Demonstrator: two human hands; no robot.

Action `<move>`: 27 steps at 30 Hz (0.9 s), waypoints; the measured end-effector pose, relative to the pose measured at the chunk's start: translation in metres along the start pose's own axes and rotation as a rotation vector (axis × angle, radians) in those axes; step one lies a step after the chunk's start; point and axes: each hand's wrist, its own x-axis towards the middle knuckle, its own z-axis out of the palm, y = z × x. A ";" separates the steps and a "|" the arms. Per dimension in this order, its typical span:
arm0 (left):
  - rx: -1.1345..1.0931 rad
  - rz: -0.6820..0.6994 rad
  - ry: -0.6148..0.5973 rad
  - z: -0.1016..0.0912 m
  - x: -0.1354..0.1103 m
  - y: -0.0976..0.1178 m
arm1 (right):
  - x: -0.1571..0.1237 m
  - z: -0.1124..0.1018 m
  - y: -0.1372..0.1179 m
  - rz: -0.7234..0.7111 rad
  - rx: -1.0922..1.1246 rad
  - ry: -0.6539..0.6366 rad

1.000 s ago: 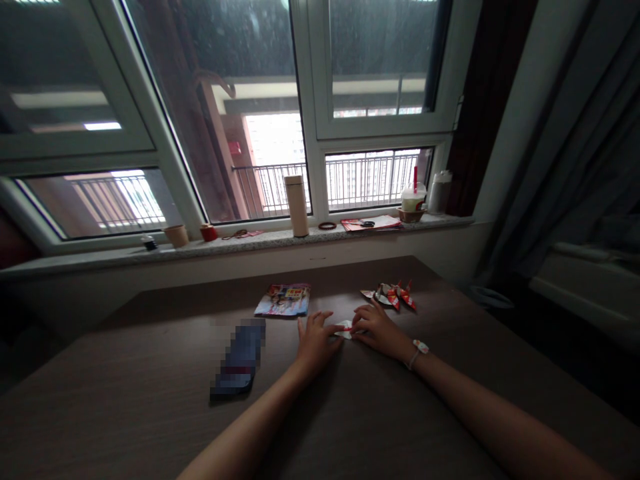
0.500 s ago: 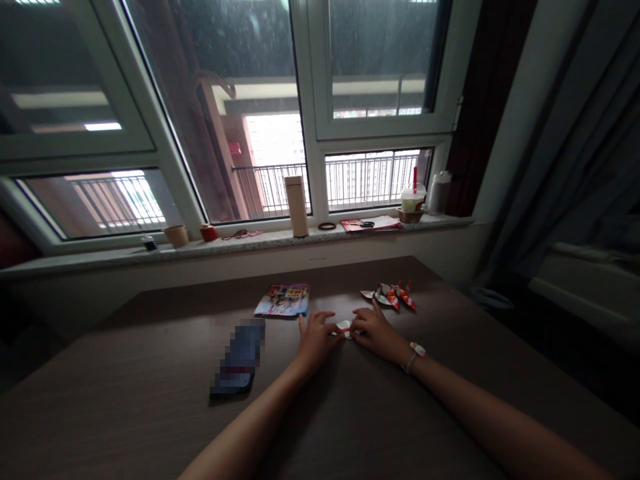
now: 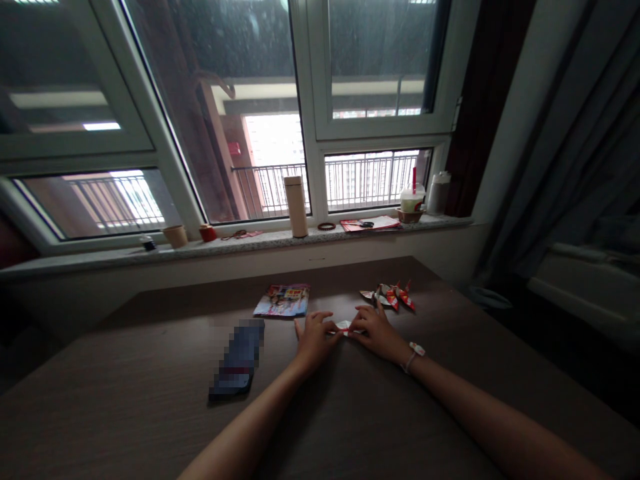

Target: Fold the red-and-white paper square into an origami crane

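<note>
A small piece of folded paper [image 3: 344, 326], white with some red, lies on the brown table between my two hands. My left hand [image 3: 316, 337] pinches its left side with thumb and index finger, and my right hand [image 3: 375, 331] pinches the right side. Their fingertips hide both ends of the paper. On my right wrist is a pale bracelet [image 3: 415, 353]. Just beyond the right hand sit several folded paper shapes [image 3: 393, 295], red and white with pointed tips. A stack of colourful printed paper [image 3: 283, 301] rests beyond the left hand.
A dark, pixelated flat object [image 3: 237, 363] lies left of my left forearm. Along the stone windowsill [image 3: 250, 241] stand a beige thermos [image 3: 297, 207], a paper cup [image 3: 175, 236], a lidded drink cup with a red straw [image 3: 413, 199] and a grey-white bottle [image 3: 439, 193]. Scissors [image 3: 367, 225] lie on red-edged papers.
The paper between my fingers looks flatter, with less of its white showing. My fingertips have shifted slightly, and the right fingers are a little lower. Everything else stays in place.
</note>
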 end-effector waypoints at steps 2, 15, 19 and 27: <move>-0.013 -0.007 0.001 0.000 0.000 0.000 | 0.000 0.001 0.001 0.015 0.005 0.003; -0.009 -0.009 0.020 0.001 0.003 0.001 | 0.003 0.003 -0.006 0.081 -0.060 -0.014; -0.024 -0.049 0.035 0.002 0.005 0.004 | 0.002 0.002 -0.005 0.085 -0.042 -0.003; -0.058 -0.091 0.061 0.004 0.006 0.006 | 0.006 0.006 0.000 0.288 0.147 -0.004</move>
